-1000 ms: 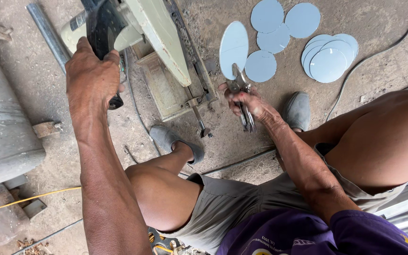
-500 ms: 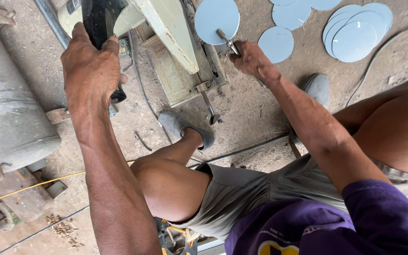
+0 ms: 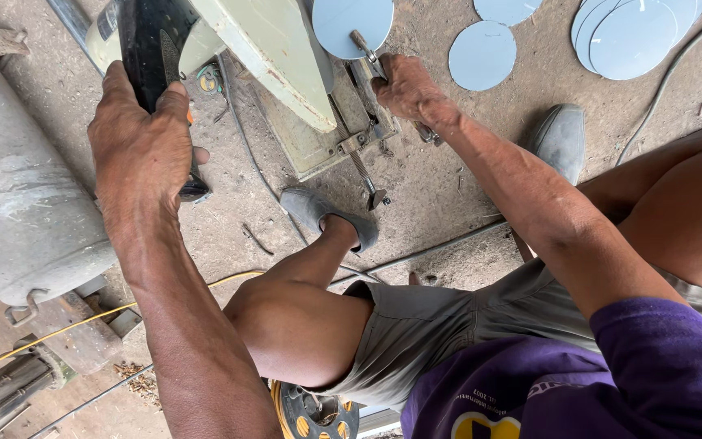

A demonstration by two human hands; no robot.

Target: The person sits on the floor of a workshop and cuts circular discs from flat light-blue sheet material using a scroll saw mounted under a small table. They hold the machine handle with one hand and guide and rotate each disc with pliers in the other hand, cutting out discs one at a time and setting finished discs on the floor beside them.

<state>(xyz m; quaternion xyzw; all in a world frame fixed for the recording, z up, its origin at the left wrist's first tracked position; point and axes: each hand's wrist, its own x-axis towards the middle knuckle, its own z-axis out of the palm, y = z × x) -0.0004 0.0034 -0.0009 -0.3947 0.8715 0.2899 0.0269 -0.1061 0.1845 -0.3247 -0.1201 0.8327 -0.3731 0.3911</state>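
Your left hand (image 3: 141,142) is clamped around the black handle (image 3: 154,57) of the pale green cut-off machine (image 3: 266,57) on the concrete floor (image 3: 448,187). Your right hand (image 3: 406,88) is closed on locking pliers (image 3: 365,47), which grip a pale blue metal disc (image 3: 353,20) just beside the machine's base. More discs (image 3: 627,36) lie stacked well apart, upper right. Grey tank (image 3: 18,203) sits to your left.
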